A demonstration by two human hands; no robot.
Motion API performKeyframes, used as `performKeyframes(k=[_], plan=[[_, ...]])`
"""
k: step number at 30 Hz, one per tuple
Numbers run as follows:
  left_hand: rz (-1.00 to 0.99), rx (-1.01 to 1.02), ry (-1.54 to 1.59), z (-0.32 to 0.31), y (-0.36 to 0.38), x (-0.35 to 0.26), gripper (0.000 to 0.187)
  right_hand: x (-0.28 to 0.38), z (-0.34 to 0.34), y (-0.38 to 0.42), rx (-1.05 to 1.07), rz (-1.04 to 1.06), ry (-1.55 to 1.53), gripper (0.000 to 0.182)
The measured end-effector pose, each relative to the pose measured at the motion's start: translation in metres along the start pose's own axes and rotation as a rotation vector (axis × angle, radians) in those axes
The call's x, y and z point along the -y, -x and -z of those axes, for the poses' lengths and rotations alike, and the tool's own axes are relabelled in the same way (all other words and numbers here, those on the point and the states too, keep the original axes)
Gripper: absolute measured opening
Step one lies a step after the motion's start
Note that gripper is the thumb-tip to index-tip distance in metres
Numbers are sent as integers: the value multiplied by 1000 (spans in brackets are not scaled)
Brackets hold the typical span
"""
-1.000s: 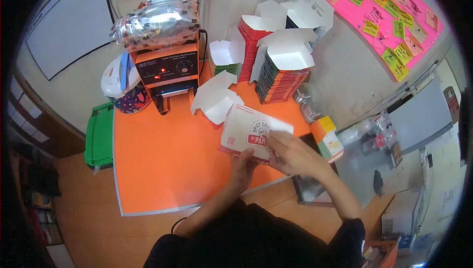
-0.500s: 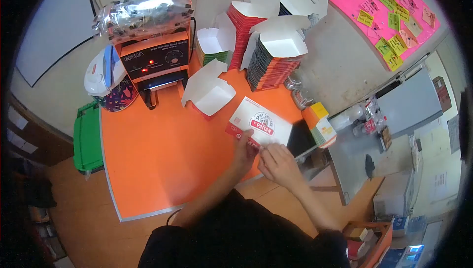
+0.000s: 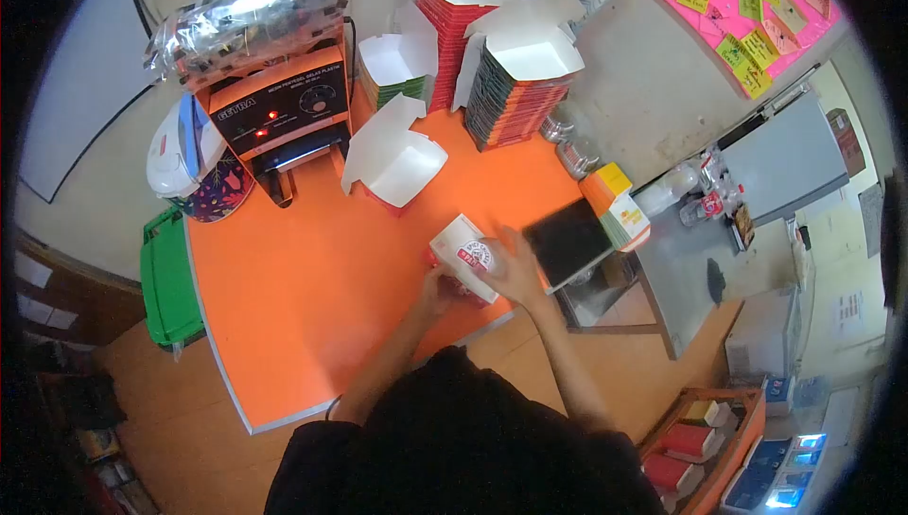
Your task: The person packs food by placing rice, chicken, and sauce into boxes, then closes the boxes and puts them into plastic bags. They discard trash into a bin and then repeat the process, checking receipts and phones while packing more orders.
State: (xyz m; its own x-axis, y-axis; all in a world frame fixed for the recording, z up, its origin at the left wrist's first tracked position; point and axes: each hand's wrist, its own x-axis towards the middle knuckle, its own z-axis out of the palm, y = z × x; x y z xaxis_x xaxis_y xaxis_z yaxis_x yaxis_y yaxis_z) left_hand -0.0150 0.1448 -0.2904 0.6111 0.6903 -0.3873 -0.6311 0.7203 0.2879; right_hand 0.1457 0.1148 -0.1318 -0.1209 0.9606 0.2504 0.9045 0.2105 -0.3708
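Observation:
A white and red cardboard food box (image 3: 456,237) with a printed logo is between my hands, over the orange table near its front edge. My left hand (image 3: 437,292) grips its lower left side, the fingers partly hidden by the box. My right hand (image 3: 512,274) is wrapped round the right side, covering part of the logo. Behind it stands one open, unlidded box (image 3: 402,174), white inside with red at its base. A black flat panel (image 3: 569,243) lies just right of my right hand.
Tall stacks of nested boxes (image 3: 515,104) stand at the back of the orange table (image 3: 284,326). A cup sealing machine (image 3: 284,113) and a lidded patterned container (image 3: 216,179) are at the left. A yellow and white carton (image 3: 619,208) and glass jars (image 3: 575,151) stand at the right.
The box has gone from lying flat and broad to a narrower, folded-up shape, turned and shifted slightly left. My right hand has moved from its front edge to its right side. The view has shifted.

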Motion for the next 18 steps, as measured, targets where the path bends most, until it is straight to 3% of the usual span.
performKeyframes(k=[1, 2, 5, 8, 11, 14, 18], plan=[[-6, -20, 13, -4, 5, -2, 11, 4, -6, -6, 62, 14, 14, 58], [-14, -42, 28, -8, 10, -5, 11, 8, -10, -9, 257, -65, 105, 72], [36, -46, -132, -9, 27, -24, 15, -2, -26, -22, 336, -86, -79, 86], [89, -100, -161, -12, 31, -28, 16, 11, -21, -36, 409, -94, -40, 98], [66, -55, 7, 16, 11, -10, 14, 23, -26, -38, 434, -134, -18, 105], [57, 49, -11, 32, 4, -4, 14, 27, -25, -40, 482, -75, 38, 109], [44, 14, -155, 6, 26, -20, 14, 32, -29, -42, 578, -188, 105, 109]])
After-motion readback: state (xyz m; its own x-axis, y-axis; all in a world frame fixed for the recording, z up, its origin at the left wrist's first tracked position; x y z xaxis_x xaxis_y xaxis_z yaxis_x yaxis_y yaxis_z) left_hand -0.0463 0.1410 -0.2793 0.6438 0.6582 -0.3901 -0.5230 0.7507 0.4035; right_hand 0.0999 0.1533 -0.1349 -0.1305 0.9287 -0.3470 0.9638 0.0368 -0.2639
